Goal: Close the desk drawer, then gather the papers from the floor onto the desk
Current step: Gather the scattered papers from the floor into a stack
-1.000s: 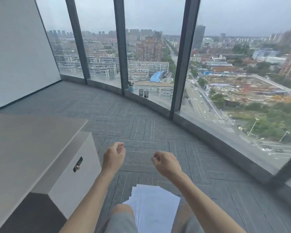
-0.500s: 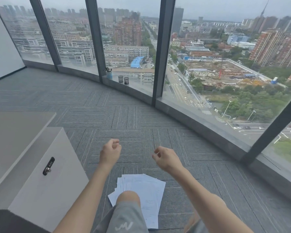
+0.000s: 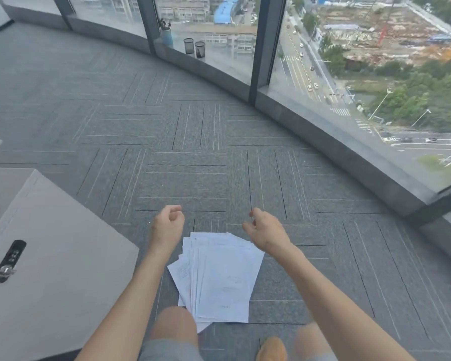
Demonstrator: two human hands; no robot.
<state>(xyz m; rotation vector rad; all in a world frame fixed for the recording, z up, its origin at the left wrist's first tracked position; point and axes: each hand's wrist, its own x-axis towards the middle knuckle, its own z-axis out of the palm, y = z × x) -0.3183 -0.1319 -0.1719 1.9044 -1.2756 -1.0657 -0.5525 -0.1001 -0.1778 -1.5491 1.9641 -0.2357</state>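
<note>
A fanned pile of white papers [image 3: 219, 274] lies on the grey carpet in front of my knees. My left hand [image 3: 167, 226] hovers just above the pile's far left corner, fingers loosely curled and holding nothing. My right hand [image 3: 264, 231] hangs above the far right corner, fingers also curled and empty. The white drawer unit [image 3: 57, 269] with a black combination lock [image 3: 8, 260] stands at the lower left; its front looks flush and closed.
A curved glass window wall with dark frames [image 3: 261, 48] and a low grey sill [image 3: 349, 155] runs along the far and right side. Two black mesh cups [image 3: 194, 47] and a blue vase [image 3: 166, 35] stand on the sill. My knee [image 3: 173, 324] and orange shoe [image 3: 271, 349] are below.
My head has tilted downward, so the floor and papers fill more of the view. Both hands have dropped closer to the pile, staying curled and empty.
</note>
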